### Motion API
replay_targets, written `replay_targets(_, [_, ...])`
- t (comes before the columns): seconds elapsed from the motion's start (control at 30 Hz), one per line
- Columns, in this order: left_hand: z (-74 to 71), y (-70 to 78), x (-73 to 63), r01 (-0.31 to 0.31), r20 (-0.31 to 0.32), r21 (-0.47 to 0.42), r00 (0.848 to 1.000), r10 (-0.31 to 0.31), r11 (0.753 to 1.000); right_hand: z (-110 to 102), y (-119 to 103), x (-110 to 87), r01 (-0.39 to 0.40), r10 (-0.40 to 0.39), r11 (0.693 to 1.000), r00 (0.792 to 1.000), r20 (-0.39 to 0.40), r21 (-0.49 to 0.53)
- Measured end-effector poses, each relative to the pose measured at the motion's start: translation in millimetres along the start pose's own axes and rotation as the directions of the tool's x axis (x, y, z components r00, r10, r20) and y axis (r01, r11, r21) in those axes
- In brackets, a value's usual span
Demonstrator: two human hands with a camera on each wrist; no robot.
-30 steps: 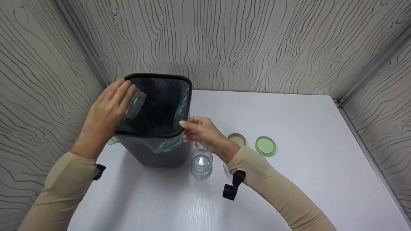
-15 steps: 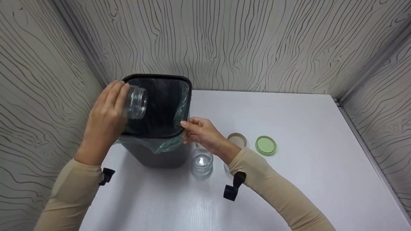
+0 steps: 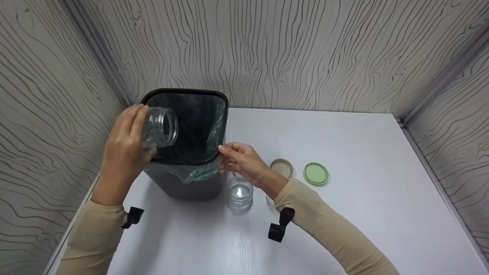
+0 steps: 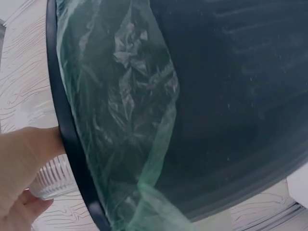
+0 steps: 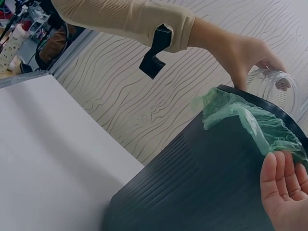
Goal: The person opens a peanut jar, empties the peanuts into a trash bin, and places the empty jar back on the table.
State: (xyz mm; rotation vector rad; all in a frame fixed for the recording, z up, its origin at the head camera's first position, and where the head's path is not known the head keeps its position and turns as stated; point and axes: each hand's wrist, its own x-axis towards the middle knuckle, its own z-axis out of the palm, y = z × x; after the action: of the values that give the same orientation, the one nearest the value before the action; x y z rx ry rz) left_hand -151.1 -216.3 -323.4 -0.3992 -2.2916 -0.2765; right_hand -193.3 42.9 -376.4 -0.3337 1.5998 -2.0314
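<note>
Over the left side of the bin's opening, my left hand (image 3: 124, 147) grips a clear jar (image 3: 160, 127), which lies on its side with its mouth facing right. The left wrist view shows the same jar (image 4: 55, 178) beyond the black rim, partly covered by the hand. My right hand (image 3: 244, 160) pinches the near right corner of the dark trash bin (image 3: 187, 187), thumb at the rim and fingers outside it. In the right wrist view those fingers (image 5: 281, 173) lie against the green bag liner (image 5: 236, 113), folded over the rim.
Another clear jar (image 3: 240, 193) stands on the white table (image 3: 363, 198) beside the bin. A tan-rimmed round lid (image 3: 282, 167) and a green lid (image 3: 316, 173) lie farther right. More clear glassware is partly hidden under the right wrist. Patterned walls (image 3: 267, 53) enclose the table.
My left hand has moved slightly toward me and turned the jar, so its mouth, facing down into the bin earlier, now shows. The right hand stays at the bin's corner.
</note>
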Motion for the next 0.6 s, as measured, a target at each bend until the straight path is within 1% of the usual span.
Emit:
replay_targets(0.3, [-0.7,0.5,-5.2,0.095,-0.028,-0.097,0.995,-0.098,0.991,-5.0,5.3,-1.8,-0.006,0.006,1.0,1.0,-0.008,0.005])
replay_targets(0.6, [-0.3,0.9,-6.7,0.148,-0.067,-0.154,0.985,-0.159,0.977,-8.1,6.7,-6.1,-0.004,0.004,1.0,1.0,-0.005,0.003])
